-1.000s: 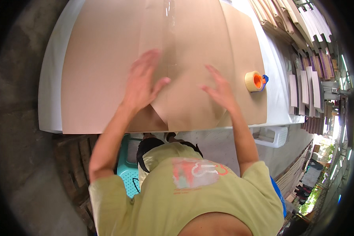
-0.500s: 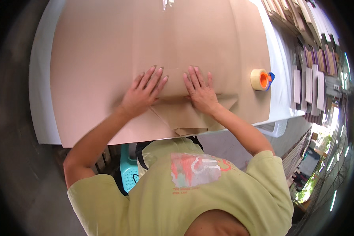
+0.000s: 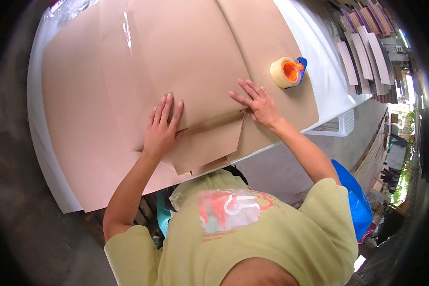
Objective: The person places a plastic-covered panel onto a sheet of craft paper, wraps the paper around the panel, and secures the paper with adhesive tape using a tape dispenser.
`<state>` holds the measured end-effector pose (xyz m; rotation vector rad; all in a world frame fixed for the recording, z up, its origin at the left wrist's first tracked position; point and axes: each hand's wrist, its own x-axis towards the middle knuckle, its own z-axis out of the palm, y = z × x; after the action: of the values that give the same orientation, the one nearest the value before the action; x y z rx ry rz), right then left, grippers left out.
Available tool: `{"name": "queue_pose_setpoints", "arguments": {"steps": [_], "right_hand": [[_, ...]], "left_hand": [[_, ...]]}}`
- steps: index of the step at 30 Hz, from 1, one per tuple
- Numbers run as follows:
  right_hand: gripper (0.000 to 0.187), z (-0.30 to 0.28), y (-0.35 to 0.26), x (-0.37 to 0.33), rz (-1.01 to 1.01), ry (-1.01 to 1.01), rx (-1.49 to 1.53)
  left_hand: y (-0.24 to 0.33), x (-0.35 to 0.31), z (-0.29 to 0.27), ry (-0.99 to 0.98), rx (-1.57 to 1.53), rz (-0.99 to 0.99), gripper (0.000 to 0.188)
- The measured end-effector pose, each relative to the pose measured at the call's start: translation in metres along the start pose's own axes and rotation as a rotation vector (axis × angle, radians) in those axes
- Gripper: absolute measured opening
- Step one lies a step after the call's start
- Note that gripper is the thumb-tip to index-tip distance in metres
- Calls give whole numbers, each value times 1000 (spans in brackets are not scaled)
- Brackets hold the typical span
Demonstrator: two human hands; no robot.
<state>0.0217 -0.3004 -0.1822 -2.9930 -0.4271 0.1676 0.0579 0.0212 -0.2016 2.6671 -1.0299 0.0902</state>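
Observation:
A large sheet of brown wrapping paper (image 3: 95, 90) lies over a white-covered table. Along its near edge a folded paper flap (image 3: 207, 140) hangs between my hands, its lower border at the table's rim. My left hand (image 3: 161, 129) lies flat at the flap's left end, fingers stretched out and pointing away from me. At the flap's right corner my right hand (image 3: 260, 106) presses on the paper with spread fingers; its thumb is partly tucked by the fold. Beyond it, on the sheet, stands a tape roll (image 3: 277, 74) in an orange and blue dispenser.
A strip of clear tape (image 3: 127, 32) shines on the paper farther off. Clear plastic (image 3: 64, 12) lies at the far left corner. Stacked boards (image 3: 362, 52) stand to the right. A white plastic crate (image 3: 345, 123) and a blue item (image 3: 352, 195) are by the table's right side.
The view has turned, so the table appears tilted. My hands are farther apart, the right one now out at the flap's corner. The flap looks straighter and wider than before.

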Motion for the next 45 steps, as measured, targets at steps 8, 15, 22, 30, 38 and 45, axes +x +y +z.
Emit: {"name": "queue_pose_setpoints", "arguments": {"steps": [8, 15, 22, 30, 38, 45], "right_hand": [[67, 11, 9, -6, -170, 95, 240], [75, 30, -22, -18, -522, 144, 38], [46, 35, -33, 15, -327, 300, 249], [35, 3, -39, 28, -35, 138, 434], [11, -5, -42, 38, 180, 130, 626], [23, -12, -45, 41, 386, 115, 526]], "left_hand": [[10, -5, 9, -32, 195, 37, 73], [8, -3, 1, -58, 239, 23, 73], [-26, -3, -16, -93, 2, 92, 74], [-94, -86, -40, -86, 143, 74, 75], [-51, -72, -40, -50, -228, 102, 63], [-32, -13, -20, 249, -518, -339, 19]]}}
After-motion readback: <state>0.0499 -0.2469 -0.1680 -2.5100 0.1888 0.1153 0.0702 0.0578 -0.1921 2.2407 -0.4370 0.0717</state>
